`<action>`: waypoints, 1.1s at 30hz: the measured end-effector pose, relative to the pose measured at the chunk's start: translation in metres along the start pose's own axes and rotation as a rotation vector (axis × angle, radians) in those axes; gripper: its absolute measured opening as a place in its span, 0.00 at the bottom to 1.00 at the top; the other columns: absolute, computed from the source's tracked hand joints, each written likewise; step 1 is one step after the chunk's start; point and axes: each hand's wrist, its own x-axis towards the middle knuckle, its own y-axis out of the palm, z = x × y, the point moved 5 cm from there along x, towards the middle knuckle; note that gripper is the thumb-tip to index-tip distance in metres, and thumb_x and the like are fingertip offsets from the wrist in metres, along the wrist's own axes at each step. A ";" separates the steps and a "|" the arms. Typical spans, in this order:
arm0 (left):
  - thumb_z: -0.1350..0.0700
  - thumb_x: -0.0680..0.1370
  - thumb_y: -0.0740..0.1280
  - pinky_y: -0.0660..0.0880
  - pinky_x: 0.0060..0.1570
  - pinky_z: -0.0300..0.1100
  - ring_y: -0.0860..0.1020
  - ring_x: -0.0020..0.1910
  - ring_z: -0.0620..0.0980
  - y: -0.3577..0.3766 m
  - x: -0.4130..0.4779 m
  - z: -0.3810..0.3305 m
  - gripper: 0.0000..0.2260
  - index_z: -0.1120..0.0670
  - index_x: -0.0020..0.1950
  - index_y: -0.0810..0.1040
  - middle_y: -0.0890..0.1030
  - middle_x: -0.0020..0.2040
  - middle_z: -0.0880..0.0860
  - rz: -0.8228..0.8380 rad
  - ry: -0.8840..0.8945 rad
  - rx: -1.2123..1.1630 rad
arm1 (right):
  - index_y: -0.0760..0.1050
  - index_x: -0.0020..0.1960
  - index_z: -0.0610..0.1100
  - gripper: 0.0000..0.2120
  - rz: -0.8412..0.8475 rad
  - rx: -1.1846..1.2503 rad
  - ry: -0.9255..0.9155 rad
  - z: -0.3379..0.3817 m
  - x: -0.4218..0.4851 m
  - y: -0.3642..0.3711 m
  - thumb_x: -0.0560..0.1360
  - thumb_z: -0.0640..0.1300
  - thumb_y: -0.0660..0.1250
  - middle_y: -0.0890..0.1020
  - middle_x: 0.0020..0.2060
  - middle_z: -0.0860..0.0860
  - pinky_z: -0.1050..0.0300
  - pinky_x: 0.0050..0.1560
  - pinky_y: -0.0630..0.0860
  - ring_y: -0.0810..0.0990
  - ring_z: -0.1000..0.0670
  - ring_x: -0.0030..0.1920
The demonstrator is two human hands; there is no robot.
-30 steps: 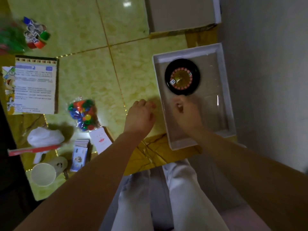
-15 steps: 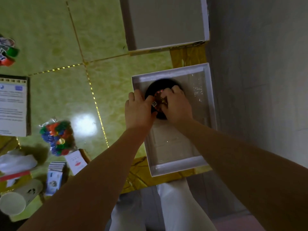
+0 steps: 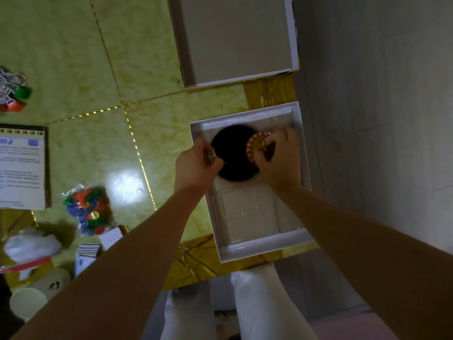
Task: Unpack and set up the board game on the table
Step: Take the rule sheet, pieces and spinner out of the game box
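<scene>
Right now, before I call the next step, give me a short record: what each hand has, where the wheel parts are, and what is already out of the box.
left hand: pinches a white die over the tray's left rim
right hand: grips the red-and-gold wheel insert, tilted at the bowl's right side
black bowl: in the far end of the box tray
box lid: beyond the tray, inside up
already out, to the left: bag of coloured pieces, rule sheet, card stack
</scene>
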 end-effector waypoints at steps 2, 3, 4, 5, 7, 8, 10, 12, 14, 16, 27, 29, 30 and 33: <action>0.57 0.72 0.69 0.66 0.38 0.38 0.77 0.38 0.49 0.004 0.000 -0.002 0.09 0.55 0.51 0.79 0.77 0.34 0.46 0.026 -0.007 -0.022 | 0.69 0.45 0.43 0.09 0.070 0.094 0.118 -0.007 -0.002 -0.004 0.69 0.39 0.69 0.70 0.46 0.49 0.63 0.40 0.67 0.70 0.53 0.41; 0.58 0.73 0.69 0.66 0.38 0.38 0.77 0.38 0.49 0.007 0.000 -0.003 0.09 0.54 0.53 0.80 0.77 0.33 0.46 0.048 -0.001 -0.029 | 0.68 0.46 0.44 0.10 0.096 0.117 0.152 -0.009 -0.004 -0.006 0.70 0.38 0.69 0.71 0.45 0.50 0.65 0.39 0.66 0.69 0.55 0.39; 0.58 0.74 0.68 0.67 0.39 0.38 0.78 0.38 0.49 0.010 0.001 -0.005 0.09 0.53 0.53 0.81 0.77 0.33 0.47 0.066 0.011 -0.031 | 0.68 0.47 0.45 0.11 0.117 0.135 0.173 -0.012 -0.005 -0.007 0.70 0.38 0.68 0.72 0.44 0.50 0.65 0.38 0.67 0.70 0.56 0.39; 0.59 0.74 0.67 0.69 0.39 0.39 0.79 0.39 0.51 0.012 0.002 -0.005 0.07 0.53 0.50 0.82 0.79 0.35 0.49 0.072 0.022 -0.017 | 0.67 0.49 0.46 0.12 0.140 0.159 0.184 -0.013 -0.007 -0.008 0.70 0.38 0.68 0.72 0.43 0.51 0.65 0.38 0.69 0.71 0.57 0.39; 0.60 0.76 0.64 0.71 0.41 0.44 0.79 0.41 0.56 0.016 0.003 -0.006 0.06 0.57 0.46 0.80 0.81 0.39 0.55 0.061 0.062 0.074 | 0.66 0.52 0.48 0.14 0.196 0.207 0.216 -0.016 -0.011 -0.006 0.71 0.39 0.66 0.74 0.44 0.51 0.61 0.41 0.73 0.74 0.54 0.43; 0.59 0.77 0.62 0.71 0.41 0.47 0.78 0.42 0.58 0.017 0.003 -0.006 0.07 0.59 0.46 0.79 0.80 0.42 0.58 0.051 0.075 0.133 | 0.66 0.54 0.48 0.14 0.222 0.222 0.226 -0.017 -0.012 -0.005 0.71 0.40 0.65 0.74 0.46 0.50 0.58 0.43 0.74 0.75 0.52 0.45; 0.57 0.78 0.60 0.71 0.40 0.48 0.78 0.44 0.59 0.017 0.003 -0.007 0.08 0.59 0.48 0.77 0.79 0.45 0.59 0.038 0.075 0.251 | 0.67 0.56 0.48 0.16 0.248 0.243 0.225 -0.017 -0.014 -0.002 0.69 0.47 0.62 0.75 0.49 0.49 0.56 0.45 0.75 0.76 0.50 0.48; 0.54 0.77 0.63 0.69 0.39 0.44 0.78 0.46 0.57 0.017 0.002 -0.008 0.08 0.54 0.53 0.78 0.79 0.47 0.55 0.027 0.088 0.343 | 0.70 0.57 0.47 0.20 0.249 0.256 0.202 -0.016 -0.015 0.000 0.67 0.53 0.58 0.75 0.50 0.49 0.56 0.46 0.75 0.76 0.50 0.50; 0.53 0.77 0.64 0.68 0.40 0.43 0.78 0.49 0.56 0.020 0.003 -0.009 0.11 0.49 0.58 0.78 0.80 0.49 0.54 0.046 0.107 0.398 | 0.74 0.52 0.47 0.18 0.255 0.244 0.205 -0.017 -0.015 0.004 0.70 0.56 0.56 0.76 0.48 0.50 0.60 0.45 0.74 0.76 0.52 0.48; 0.52 0.77 0.64 0.70 0.41 0.43 0.79 0.50 0.55 0.026 0.004 -0.009 0.13 0.48 0.61 0.77 0.81 0.51 0.53 0.069 0.124 0.440 | 0.75 0.42 0.48 0.15 0.280 0.177 0.242 -0.020 -0.015 0.007 0.78 0.56 0.56 0.77 0.39 0.51 0.60 0.39 0.71 0.76 0.54 0.40; 0.57 0.76 0.65 0.69 0.37 0.46 0.78 0.45 0.60 0.022 0.012 0.000 0.12 0.57 0.57 0.70 0.80 0.47 0.58 0.061 0.061 0.331 | 0.75 0.49 0.44 0.12 0.383 -0.447 -0.010 0.020 0.018 0.051 0.78 0.52 0.62 0.80 0.42 0.48 0.56 0.38 0.69 0.79 0.45 0.44; 0.58 0.76 0.65 0.70 0.39 0.47 0.78 0.45 0.59 0.021 0.013 0.001 0.11 0.57 0.57 0.71 0.81 0.46 0.57 0.067 0.062 0.305 | 0.74 0.45 0.44 0.09 0.414 -0.515 -0.028 0.023 0.020 0.055 0.78 0.50 0.61 0.80 0.42 0.47 0.56 0.37 0.67 0.80 0.44 0.44; 0.58 0.76 0.64 0.71 0.40 0.47 0.78 0.45 0.59 0.021 0.013 0.002 0.11 0.57 0.57 0.71 0.81 0.46 0.57 0.073 0.067 0.295 | 0.73 0.44 0.45 0.08 0.422 -0.529 -0.040 0.024 0.020 0.056 0.78 0.48 0.61 0.80 0.42 0.47 0.57 0.37 0.66 0.80 0.44 0.44; 0.60 0.76 0.63 0.73 0.42 0.48 0.78 0.45 0.59 0.019 0.011 0.003 0.11 0.58 0.57 0.73 0.81 0.46 0.58 0.091 0.089 0.220 | 0.70 0.43 0.45 0.07 0.436 -0.526 -0.067 0.029 0.019 0.055 0.78 0.46 0.59 0.77 0.39 0.47 0.56 0.38 0.66 0.79 0.43 0.43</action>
